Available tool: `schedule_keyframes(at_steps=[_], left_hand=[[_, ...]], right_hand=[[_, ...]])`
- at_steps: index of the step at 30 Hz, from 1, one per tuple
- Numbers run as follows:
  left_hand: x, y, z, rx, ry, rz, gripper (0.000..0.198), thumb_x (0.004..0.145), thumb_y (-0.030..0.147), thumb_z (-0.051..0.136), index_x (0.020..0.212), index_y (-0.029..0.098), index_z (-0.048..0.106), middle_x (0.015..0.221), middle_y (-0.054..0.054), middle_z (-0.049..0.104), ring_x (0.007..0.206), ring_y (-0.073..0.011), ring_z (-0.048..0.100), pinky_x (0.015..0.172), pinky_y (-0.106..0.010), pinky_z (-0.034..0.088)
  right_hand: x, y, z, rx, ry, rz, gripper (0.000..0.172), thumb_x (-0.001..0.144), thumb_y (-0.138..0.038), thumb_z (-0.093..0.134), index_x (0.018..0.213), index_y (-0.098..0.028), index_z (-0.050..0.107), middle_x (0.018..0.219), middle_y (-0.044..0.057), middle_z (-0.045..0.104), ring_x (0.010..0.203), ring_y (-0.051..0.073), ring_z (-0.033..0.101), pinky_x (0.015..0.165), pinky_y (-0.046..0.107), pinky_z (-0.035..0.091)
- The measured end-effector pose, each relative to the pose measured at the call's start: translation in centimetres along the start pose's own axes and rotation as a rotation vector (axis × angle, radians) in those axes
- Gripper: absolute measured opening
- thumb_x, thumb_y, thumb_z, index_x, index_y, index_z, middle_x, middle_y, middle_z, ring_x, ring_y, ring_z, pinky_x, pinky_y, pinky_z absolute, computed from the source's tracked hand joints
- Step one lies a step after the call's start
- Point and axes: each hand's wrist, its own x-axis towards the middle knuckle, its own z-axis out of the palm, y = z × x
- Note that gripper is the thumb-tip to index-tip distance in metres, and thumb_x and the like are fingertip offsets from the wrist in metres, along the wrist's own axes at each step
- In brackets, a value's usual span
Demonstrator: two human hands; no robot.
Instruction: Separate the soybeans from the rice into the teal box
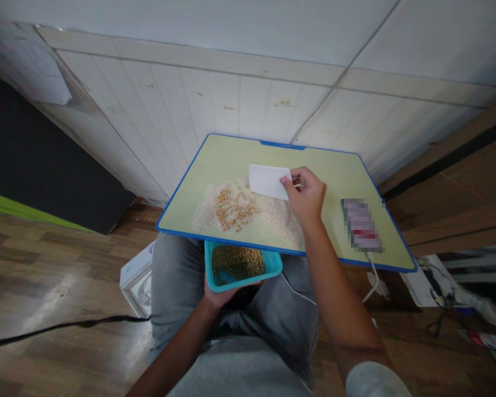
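My right hand (308,193) pinches a white card (267,181) by its right end, over the table (326,165). Beneath and left of the card, yellow-brown beans (235,209) lie mixed among pale grains that look like rice (206,207). A second patch of the pale grains spreads below the card, beside my right wrist. My left hand (219,295) holds a turquoise plastic container (275,267) from below, under the table's front edge. Many beans of the same kind lie inside it. Most of my left fingers are hidden beneath the container.
A phone (361,226), blurred out, lies on the table's right side with a white cable (372,281) hanging off the edge. A white panelled wall (215,99) stands behind the table. A white box (138,275) sits on the floor by my left leg.
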Motion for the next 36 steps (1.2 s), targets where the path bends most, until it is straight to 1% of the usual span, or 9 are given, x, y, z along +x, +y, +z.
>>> schedule_keyframes(at_steps=[3,6,11,16,19,22,28,33,36], left_hand=[[0.1,0.0,-0.2,0.004,0.010,0.001,0.051,0.105,0.069,0.060,0.128,0.030,0.084,0.148,-0.014,0.081,0.155,-0.0541,0.061,0.123,-0.092,0.042],[0.0,0.0,-0.2,0.028,0.016,0.003,0.048,0.103,0.067,0.065,0.128,0.030,0.084,0.149,-0.014,0.081,0.155,-0.0530,0.061,0.124,-0.089,0.044],[-0.1,0.0,-0.2,0.053,0.016,-0.012,0.050,0.107,0.069,0.055,0.120,0.032,0.085,0.148,-0.010,0.083,0.156,-0.0513,0.060,0.125,-0.084,0.046],[0.3,0.0,-0.9,0.009,0.042,0.014,0.047,0.105,0.063,0.062,0.129,0.029,0.085,0.151,-0.012,0.081,0.158,-0.0532,0.057,0.128,-0.087,0.039],[0.4,0.0,-1.1,-0.034,0.084,0.007,0.051,0.110,0.060,0.053,0.133,0.026,0.083,0.152,-0.011,0.080,0.159,-0.0524,0.056,0.131,-0.085,0.036],[0.3,0.0,-1.0,-0.055,0.087,0.004,0.052,0.113,0.059,0.047,0.133,0.027,0.082,0.147,-0.011,0.083,0.157,-0.0503,0.059,0.132,-0.082,0.038],[0.2,0.0,-0.7,-0.021,0.038,0.013,0.049,0.109,0.064,0.054,0.126,0.030,0.085,0.146,-0.011,0.083,0.159,-0.0523,0.057,0.128,-0.086,0.040],[0.1,0.0,-0.6,-0.037,0.030,-0.002,0.049,0.108,0.066,0.056,0.123,0.030,0.086,0.140,-0.012,0.086,0.160,-0.0517,0.056,0.133,-0.084,0.034],[0.1,0.0,-0.5,-0.018,0.034,0.000,0.051,0.110,0.065,0.052,0.122,0.030,0.086,0.143,-0.011,0.085,0.159,-0.0523,0.057,0.133,-0.085,0.033]], right_hand=[[-0.2,0.0,-0.2,0.066,-0.016,0.021,0.017,0.089,-0.041,0.074,0.085,-0.025,0.070,0.079,-0.002,0.073,0.073,0.017,0.066,0.062,0.028,0.052],[-0.3,0.2,-0.2,0.124,0.002,0.039,0.021,0.086,-0.045,0.076,0.085,-0.025,0.071,0.079,-0.002,0.074,0.071,0.017,0.067,0.060,0.027,0.051],[-0.5,0.6,-0.2,0.116,0.015,0.062,0.023,0.087,-0.048,0.077,0.088,-0.025,0.073,0.082,-0.001,0.077,0.074,0.018,0.068,0.062,0.028,0.053],[-0.8,0.7,-0.3,0.158,-0.050,0.070,0.022,0.086,-0.047,0.078,0.089,-0.025,0.075,0.083,-0.001,0.077,0.073,0.018,0.067,0.061,0.029,0.053],[-0.9,0.6,-0.3,0.201,-0.039,0.074,0.023,0.085,-0.048,0.079,0.090,-0.025,0.076,0.082,0.000,0.077,0.072,0.018,0.068,0.060,0.028,0.052],[-0.9,0.7,-0.4,0.198,-0.009,0.065,0.024,0.085,-0.049,0.079,0.089,-0.025,0.075,0.081,-0.001,0.076,0.070,0.017,0.066,0.059,0.028,0.051],[-1.2,0.5,-0.4,0.168,-0.074,0.079,0.029,0.087,-0.054,0.079,0.087,-0.026,0.075,0.081,-0.001,0.078,0.071,0.018,0.067,0.061,0.029,0.052],[-1.2,0.4,-0.4,0.176,-0.038,0.078,0.032,0.087,-0.058,0.080,0.088,-0.026,0.075,0.082,0.000,0.078,0.074,0.019,0.069,0.061,0.029,0.052],[-1.3,0.5,-0.3,0.187,-0.051,0.061,0.032,0.088,-0.057,0.081,0.089,-0.026,0.075,0.082,0.000,0.077,0.073,0.018,0.068,0.060,0.029,0.052]])
